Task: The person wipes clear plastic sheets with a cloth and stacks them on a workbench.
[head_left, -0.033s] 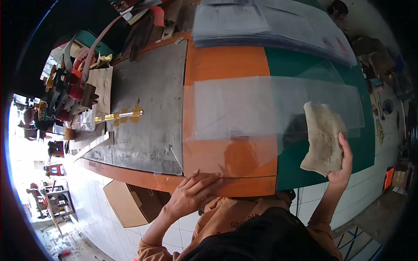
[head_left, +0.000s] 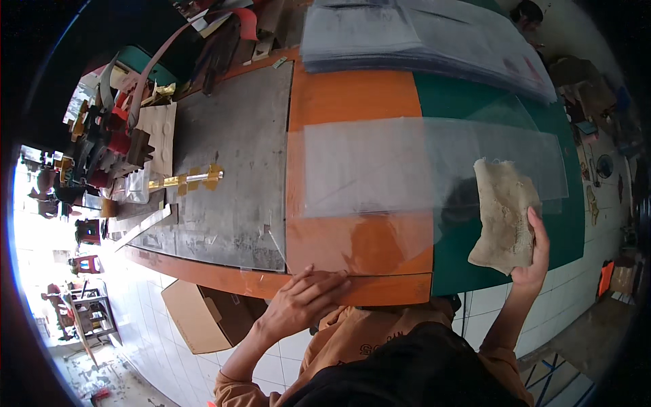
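Note:
My right hand [head_left: 534, 261] grips the right edge of a beige, frayed rag [head_left: 503, 214], thumb and fingers closed on it. The rag hangs over the green part of the table. My left hand [head_left: 302, 298] lies with its fingers stretched out on the orange front edge. Beneath its fingertips is the near edge of a thin clear plastic sheet [head_left: 400, 237], which reflects a dark shape. A frosted, nearly clear plastic strip [head_left: 366, 166] lies farther back, stretching across the orange and green areas. The rag covers part of its right half.
A thick stack of clear plastic sheets [head_left: 420, 41] fills the table's back. Left is a grey metal plate [head_left: 230, 149] with a taped metal strip [head_left: 193, 178]; a machine [head_left: 102, 146] stands beyond. Under the front edge sits a cardboard box [head_left: 196, 315]. Another person [head_left: 525, 13] is at the far right.

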`<state>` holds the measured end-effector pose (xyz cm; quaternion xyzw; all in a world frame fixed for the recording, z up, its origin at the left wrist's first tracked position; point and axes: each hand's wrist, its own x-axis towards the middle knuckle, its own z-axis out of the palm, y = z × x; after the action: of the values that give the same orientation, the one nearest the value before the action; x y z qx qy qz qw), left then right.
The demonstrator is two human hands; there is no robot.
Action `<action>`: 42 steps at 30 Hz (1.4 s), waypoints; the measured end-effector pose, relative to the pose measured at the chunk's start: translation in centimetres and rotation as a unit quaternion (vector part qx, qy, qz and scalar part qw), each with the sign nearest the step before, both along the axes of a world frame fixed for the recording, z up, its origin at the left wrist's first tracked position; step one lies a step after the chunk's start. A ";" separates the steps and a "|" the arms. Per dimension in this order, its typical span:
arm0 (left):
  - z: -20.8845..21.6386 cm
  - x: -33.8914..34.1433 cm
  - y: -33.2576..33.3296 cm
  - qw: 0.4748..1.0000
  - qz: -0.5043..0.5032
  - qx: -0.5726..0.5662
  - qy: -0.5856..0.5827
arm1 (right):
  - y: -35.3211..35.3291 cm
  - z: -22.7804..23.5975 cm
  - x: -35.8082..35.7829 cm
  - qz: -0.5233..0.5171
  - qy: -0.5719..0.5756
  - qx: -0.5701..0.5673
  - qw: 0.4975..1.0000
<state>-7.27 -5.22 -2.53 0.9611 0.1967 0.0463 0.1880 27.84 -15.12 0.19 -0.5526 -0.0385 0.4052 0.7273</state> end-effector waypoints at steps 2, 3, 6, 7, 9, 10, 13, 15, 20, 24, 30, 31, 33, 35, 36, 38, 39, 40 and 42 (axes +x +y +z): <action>-0.3 0.1 -0.4 0.996 -0.084 0.029 0.028 | 0.1 0.2 -0.3 -0.016 0.003 -0.029 0.999; -0.8 -0.1 -0.9 0.994 -0.105 -0.009 0.017 | 0.1 0.2 -0.4 -0.003 -0.001 -0.029 1.000; -0.7 0.3 -0.6 0.989 -0.141 0.040 -0.036 | -0.4 0.1 0.2 0.023 -0.016 -0.023 0.999; -0.5 0.7 -0.6 0.990 -0.125 0.043 -0.038 | -0.5 -0.1 0.4 0.030 -0.019 -0.020 0.999; 0.1 1.6 -0.6 0.994 -0.092 0.049 -0.043 | -0.1 -0.8 0.6 -0.006 -0.074 -0.084 0.994; 0.2 1.9 -0.5 0.996 -0.073 0.029 -0.050 | 0.3 -1.1 0.8 -0.025 -0.101 -0.113 0.988; 0.5 2.6 -0.4 0.998 -0.029 0.022 -0.058 | 2.7 -2.1 0.7 -0.088 -0.158 -0.092 0.979; 0.9 3.0 -0.4 0.995 -0.024 0.084 -0.043 | 4.1 -4.1 1.9 -0.092 -0.214 -0.045 0.971; 2.4 3.8 0.5 0.993 -0.012 0.103 -0.057 | 7.7 -5.3 3.5 -0.100 -0.253 0.005 0.962; 2.3 3.7 1.0 0.996 0.045 0.028 -0.065 | 8.6 -3.9 5.4 -0.042 -0.234 0.100 0.966; 1.4 6.3 0.6 0.958 0.209 -0.102 -0.168 | -2.2 -5.8 1.8 -0.072 -0.288 0.093 0.950; 1.2 6.9 0.3 0.952 0.223 -0.116 -0.175 | -1.8 -4.9 -0.4 0.042 -0.423 0.097 0.900; 0.4 7.2 0.4 0.935 0.260 -0.145 -0.192 | 2.5 -0.3 -3.5 0.337 -0.665 0.317 0.587; 0.0 7.7 0.3 0.931 0.265 -0.124 -0.217 | 3.5 -0.1 -7.3 0.402 -0.728 0.312 0.459; -0.1 7.9 0.3 0.929 0.269 -0.113 -0.230 | 3.6 -0.8 -8.3 0.413 -0.771 0.275 0.399; 0.0 7.8 0.5 0.926 0.268 -0.108 -0.244 | 3.3 -3.0 -8.1 0.433 -0.771 0.193 0.425; 0.1 7.7 0.6 0.924 0.268 -0.105 -0.251 | 3.3 -3.6 -8.0 0.442 -0.768 0.153 0.438; 0.1 7.8 0.3 0.927 0.251 -0.036 -0.278 | 3.2 -3.4 -8.2 0.429 -0.767 0.141 0.456; -0.2 8.3 -0.8 0.916 0.212 0.101 -0.326 | 3.1 -2.9 -8.6 0.402 -0.764 0.114 0.491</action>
<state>0.99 -5.98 -2.75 0.8427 0.3177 0.4149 0.1298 19.24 -11.98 -2.68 -0.4826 -0.8431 0.0646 0.2281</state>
